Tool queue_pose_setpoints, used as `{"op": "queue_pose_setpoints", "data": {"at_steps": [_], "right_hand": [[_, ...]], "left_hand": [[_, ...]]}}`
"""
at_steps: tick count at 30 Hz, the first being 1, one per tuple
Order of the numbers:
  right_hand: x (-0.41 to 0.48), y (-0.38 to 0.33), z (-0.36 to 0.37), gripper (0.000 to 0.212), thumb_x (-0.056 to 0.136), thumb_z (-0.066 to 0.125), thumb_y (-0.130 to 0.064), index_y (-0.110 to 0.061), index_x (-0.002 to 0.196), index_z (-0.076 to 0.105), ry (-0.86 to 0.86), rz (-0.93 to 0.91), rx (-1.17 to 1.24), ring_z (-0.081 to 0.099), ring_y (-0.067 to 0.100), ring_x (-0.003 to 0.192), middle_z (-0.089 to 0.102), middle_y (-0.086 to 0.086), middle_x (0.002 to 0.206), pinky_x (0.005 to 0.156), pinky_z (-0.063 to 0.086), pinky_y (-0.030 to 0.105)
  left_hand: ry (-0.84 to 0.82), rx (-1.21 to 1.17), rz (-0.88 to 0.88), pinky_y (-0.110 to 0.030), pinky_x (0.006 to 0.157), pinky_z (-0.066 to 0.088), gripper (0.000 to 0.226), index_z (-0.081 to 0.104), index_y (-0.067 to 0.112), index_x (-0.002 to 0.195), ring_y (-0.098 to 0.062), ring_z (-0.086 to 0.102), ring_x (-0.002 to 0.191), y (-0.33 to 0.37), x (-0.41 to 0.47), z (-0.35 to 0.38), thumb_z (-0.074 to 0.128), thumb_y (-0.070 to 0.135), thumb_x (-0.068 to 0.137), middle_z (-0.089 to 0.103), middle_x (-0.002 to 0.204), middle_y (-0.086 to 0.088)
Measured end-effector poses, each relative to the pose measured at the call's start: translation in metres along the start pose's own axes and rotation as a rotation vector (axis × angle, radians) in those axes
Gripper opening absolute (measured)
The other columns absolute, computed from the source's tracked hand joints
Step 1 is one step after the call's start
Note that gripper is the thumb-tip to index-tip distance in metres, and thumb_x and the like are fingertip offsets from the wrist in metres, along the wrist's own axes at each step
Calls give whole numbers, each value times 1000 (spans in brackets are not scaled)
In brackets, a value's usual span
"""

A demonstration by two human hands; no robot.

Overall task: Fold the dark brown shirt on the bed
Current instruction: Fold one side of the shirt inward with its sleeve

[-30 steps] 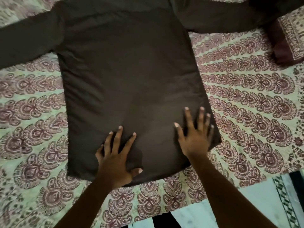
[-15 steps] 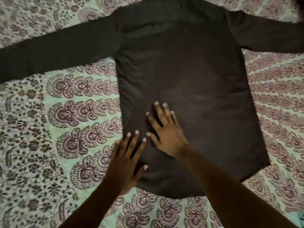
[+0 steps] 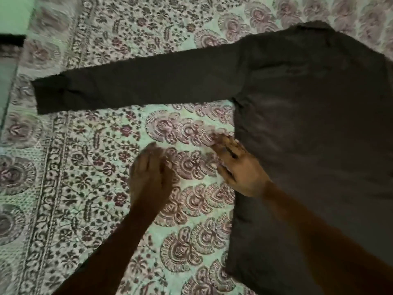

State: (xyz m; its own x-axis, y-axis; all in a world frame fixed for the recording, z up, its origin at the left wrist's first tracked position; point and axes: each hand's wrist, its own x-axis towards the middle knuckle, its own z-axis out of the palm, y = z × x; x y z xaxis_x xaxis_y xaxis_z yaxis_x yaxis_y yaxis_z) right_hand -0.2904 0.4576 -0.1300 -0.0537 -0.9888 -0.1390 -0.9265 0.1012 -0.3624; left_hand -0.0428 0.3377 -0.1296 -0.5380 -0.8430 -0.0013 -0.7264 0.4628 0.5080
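Observation:
The dark brown shirt (image 3: 314, 128) lies flat on the bed, its body filling the right half of the view. Its left sleeve (image 3: 131, 86) stretches straight out to the left. My right hand (image 3: 238, 167) rests flat at the shirt's left side edge, fingers partly on the bedsheet. My left hand (image 3: 148, 177) lies over the bedsheet to the left of the shirt, apart from the fabric, and holds nothing. Both hands are blurred by motion. The shirt's right side and right sleeve are out of view.
A pale green bedsheet (image 3: 85, 188) with maroon floral print covers the bed. The bed's left edge (image 3: 10, 86) and a strip of floor show at the far left.
The view has swung left, so the shirt now sits at the right. Both hands have slid left off the shirt body, the left one onto the bare sheet.

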Motion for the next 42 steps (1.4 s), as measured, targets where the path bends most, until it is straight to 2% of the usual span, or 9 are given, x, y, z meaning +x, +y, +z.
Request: {"op": "queue_pose_setpoints", "data": {"at_steps": [6, 14, 17, 22, 27, 31, 36, 39, 42], "right_hand": [[144, -87, 0, 56, 107, 50, -32, -8, 157, 42, 22, 0, 107, 29, 39, 155, 29, 20, 168, 125, 32, 51], [242, -156, 29, 74, 99, 30, -49, -14, 165, 26, -91, 89, 138, 4, 28, 162, 9, 7, 175, 131, 8, 50], [234, -160, 38, 77, 96, 15, -52, -17, 162, 36, 57, 110, 167, 13, 25, 161, 20, 5, 173, 130, 15, 50], [250, -166, 9, 44, 108, 34, -39, -16, 128, 65, 76, 160, 96, 69, 34, 115, 71, 13, 127, 95, 56, 43], [278, -160, -55, 77, 85, 50, -84, -9, 86, 69, 177, 594, 999, 73, 29, 93, 78, 10, 94, 97, 58, 50], [252, -131, -69, 68, 61, 80, -71, -3, 66, 70, 234, 715, 1114, 75, 36, 77, 72, 17, 70, 74, 60, 64], [204, -89, -79, 37, 89, 74, -32, 4, 96, 75, 300, 774, 1417, 75, 38, 88, 73, 18, 87, 74, 62, 60], [177, -58, -87, 39, 94, 56, -42, -9, 95, 78, 271, 735, 1705, 73, 31, 96, 74, 9, 94, 84, 60, 46], [144, -26, -106, 64, 100, 40, -53, -19, 54, 71, 314, 785, 1957, 69, 20, 66, 67, 2, 66, 67, 57, 28]], "left_hand": [[261, -12, -596, -62, 115, 33, 59, 48, 16, 145, -47, 35, 141, -87, 95, -60, 53, 35, 89, 40, 154, -23], [191, -207, -841, -64, 118, 27, 61, 62, 49, 124, -48, 33, 146, -172, 173, -102, 54, 87, 77, 38, 159, -22], [227, -223, -888, -62, 119, 27, 38, 72, 38, 116, -45, 31, 143, -162, 177, -107, 73, 55, 83, 30, 159, -15], [440, -184, -481, -20, 104, 46, 16, 74, 2, 105, -20, 54, 118, -135, 172, -113, 65, 12, 96, 49, 137, -17], [216, -171, 31, -5, 90, 42, 28, 63, 2, 126, 5, 55, 104, -69, 157, -90, 49, 12, 104, 55, 117, 19], [112, -125, 350, -30, 85, 54, 32, 51, 4, 129, -13, 57, 94, -37, 149, -58, 37, 20, 105, 55, 122, 3], [142, -240, 413, -42, 71, 64, 19, 46, 10, 118, -35, 66, 106, 0, 132, -30, 53, 11, 101, 35, 149, -10], [148, -156, 348, -49, 94, 57, 50, 45, 13, 131, -31, 56, 126, 22, 129, -19, 70, 18, 88, 39, 150, -11], [99, 183, 143, -56, 113, 35, 67, 49, 19, 140, -29, 45, 137, 36, 137, -16, 76, 30, 80, 43, 153, -6]]}}
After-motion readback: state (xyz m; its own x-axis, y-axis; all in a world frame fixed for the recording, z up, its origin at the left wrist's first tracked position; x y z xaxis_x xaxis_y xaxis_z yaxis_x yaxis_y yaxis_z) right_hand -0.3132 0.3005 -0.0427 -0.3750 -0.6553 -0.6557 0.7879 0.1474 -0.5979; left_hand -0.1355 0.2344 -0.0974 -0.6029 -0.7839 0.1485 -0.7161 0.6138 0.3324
